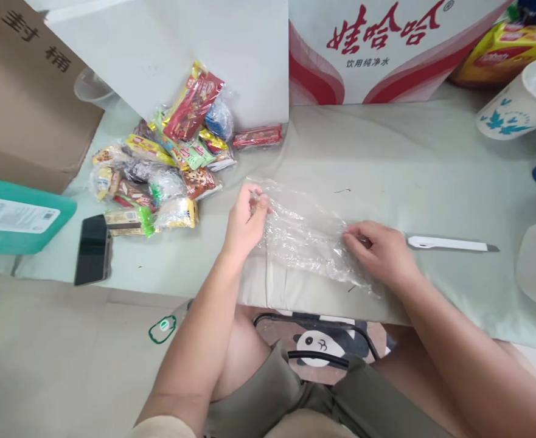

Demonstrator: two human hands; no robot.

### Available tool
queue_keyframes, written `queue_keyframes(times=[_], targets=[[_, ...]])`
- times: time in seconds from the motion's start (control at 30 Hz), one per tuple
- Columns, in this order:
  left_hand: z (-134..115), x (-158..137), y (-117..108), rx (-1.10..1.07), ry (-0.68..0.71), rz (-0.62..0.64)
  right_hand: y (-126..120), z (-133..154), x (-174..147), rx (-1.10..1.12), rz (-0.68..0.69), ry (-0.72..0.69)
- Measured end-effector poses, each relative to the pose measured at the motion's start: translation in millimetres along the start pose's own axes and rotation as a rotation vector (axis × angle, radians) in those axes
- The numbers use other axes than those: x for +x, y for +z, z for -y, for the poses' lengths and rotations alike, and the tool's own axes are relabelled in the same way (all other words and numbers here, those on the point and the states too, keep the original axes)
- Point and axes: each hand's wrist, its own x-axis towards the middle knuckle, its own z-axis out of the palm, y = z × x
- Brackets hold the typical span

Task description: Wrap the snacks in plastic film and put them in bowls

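A clear plastic bag (pixel 304 234), thin and crinkled, is stretched between my two hands above the cloth-covered table. My left hand (pixel 248 216) pinches its left edge between thumb and fingers. At the bag's right side, my right hand (pixel 381 246) has thumb and fingertips closed on the film. A white utility knife (pixel 448 244) lies just right of my right hand, its tip pointing right. Left of my left hand is a heap of wrapped snacks (pixel 167 161) in colourful packets, with one red packet (pixel 257 136) at its right end.
A black phone (pixel 92 249) lies near the table's front edge, beside a teal container (pixel 25 213). White boxes (pixel 372 55) stand along the back, and a brown carton (pixel 21 97) at the left. A paper cup (pixel 518 100) and a yellow package (pixel 500 55) are at the right.
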Motion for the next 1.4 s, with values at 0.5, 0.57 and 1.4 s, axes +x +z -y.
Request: queue_keyframes(times=[0.5,0.57,1.4], targets=[[0.4,-0.4,1.0,0.109,-0.038,0.220,-25.2,-9.6,8.2,0.899,-0.385,0.341],[-1.3,-1.4,8.4,0.111,-0.091,0.286,-28.4,-9.4,4.0,0.960,-0.256,0.360],[-13.3,8.3,-13.4,-0.025,-0.161,0.323,-43.3,-24.9,-14.4,0.851,-0.209,0.327]])
